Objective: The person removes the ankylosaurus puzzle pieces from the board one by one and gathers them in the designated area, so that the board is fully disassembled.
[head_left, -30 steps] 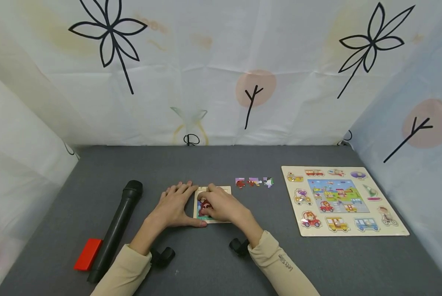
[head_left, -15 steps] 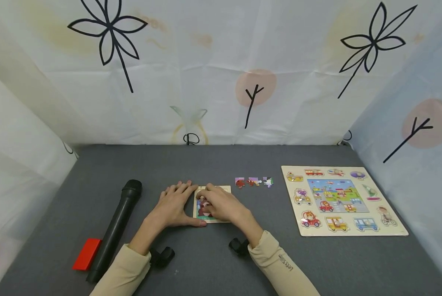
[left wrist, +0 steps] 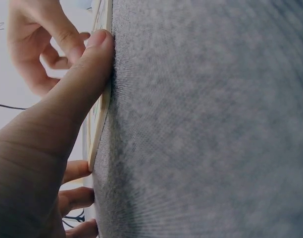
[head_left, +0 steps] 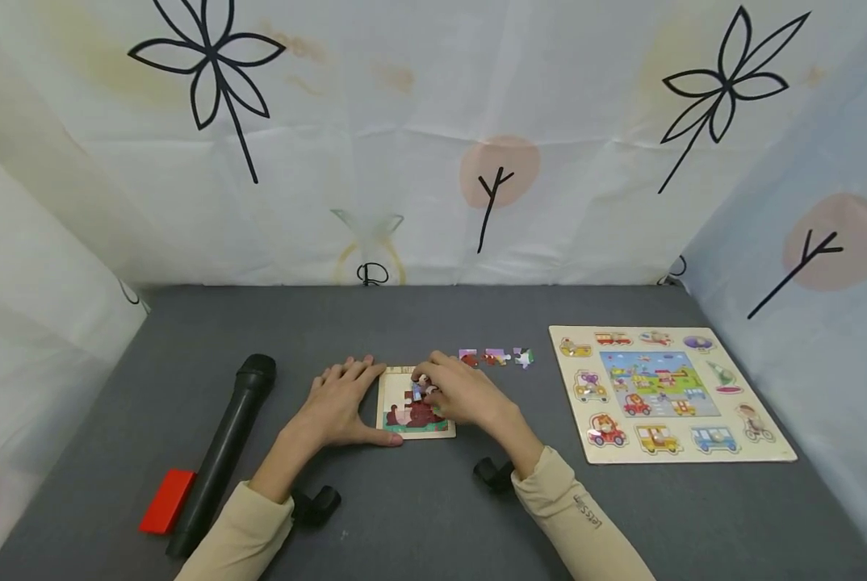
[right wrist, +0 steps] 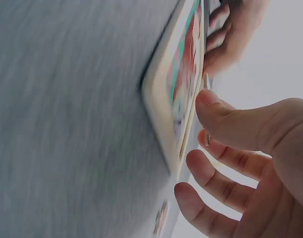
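A small wooden tray puzzle [head_left: 394, 390] lies on the grey table, its lower part filled with red-brown and green picture pieces and pale bare wood showing above. My left hand [head_left: 342, 407] spreads along its left side, the thumb lying straight against the front edge and the fingers beyond the far corner. My right hand [head_left: 466, 393] pinches a puzzle piece [head_left: 422, 387] between thumb and index finger over the tray's right side. In the right wrist view, the thin edge of that piece [right wrist: 207, 139] shows between the fingertips, and the other fingers are loosely bent.
Three loose puzzle pieces [head_left: 496, 357] lie in a row behind the right hand. A larger wooden vehicle puzzle board [head_left: 575, 403] lies at the right. At the left are a black microphone [head_left: 223, 452] and a red block [head_left: 168, 502]. White printed cloth [head_left: 419, 161] hangs behind the table.
My right hand has moved right across the tray with the puzzle piece lifted in its fingers, uncovering bare wood at the tray's upper left. My left hand has stayed in place.
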Demonstrator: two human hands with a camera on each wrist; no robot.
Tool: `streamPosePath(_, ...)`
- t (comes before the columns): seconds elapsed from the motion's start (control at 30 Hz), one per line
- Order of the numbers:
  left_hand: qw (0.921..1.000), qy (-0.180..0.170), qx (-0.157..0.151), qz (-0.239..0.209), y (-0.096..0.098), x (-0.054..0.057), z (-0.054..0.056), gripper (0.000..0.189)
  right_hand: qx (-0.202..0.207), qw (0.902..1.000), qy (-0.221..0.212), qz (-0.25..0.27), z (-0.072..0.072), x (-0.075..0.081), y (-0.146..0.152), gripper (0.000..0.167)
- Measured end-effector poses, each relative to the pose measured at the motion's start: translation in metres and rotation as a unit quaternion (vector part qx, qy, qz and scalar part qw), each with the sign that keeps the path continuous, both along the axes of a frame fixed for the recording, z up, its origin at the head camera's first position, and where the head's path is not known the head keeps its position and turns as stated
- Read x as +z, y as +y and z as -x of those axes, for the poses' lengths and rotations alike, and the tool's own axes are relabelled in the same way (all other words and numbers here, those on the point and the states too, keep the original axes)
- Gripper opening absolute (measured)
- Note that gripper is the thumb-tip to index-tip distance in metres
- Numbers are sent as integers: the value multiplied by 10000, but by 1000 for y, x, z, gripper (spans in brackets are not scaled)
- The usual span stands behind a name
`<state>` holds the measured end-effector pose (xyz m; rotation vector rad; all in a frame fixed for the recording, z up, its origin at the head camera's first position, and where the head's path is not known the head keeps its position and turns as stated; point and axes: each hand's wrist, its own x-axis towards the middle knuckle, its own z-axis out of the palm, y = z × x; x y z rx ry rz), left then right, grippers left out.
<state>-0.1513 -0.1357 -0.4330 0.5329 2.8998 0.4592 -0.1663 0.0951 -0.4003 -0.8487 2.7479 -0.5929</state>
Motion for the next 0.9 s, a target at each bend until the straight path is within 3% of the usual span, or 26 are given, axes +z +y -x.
streamPosePath(0.43,10000,60,-36,7,0,-1,0,115,-358,9989,135,-253,6,2,50,25)
streamPosePath(0.9,10000,72,-49,-16,-1,0,-2,115,-571,9976,189,-349,6,-4,55,27)
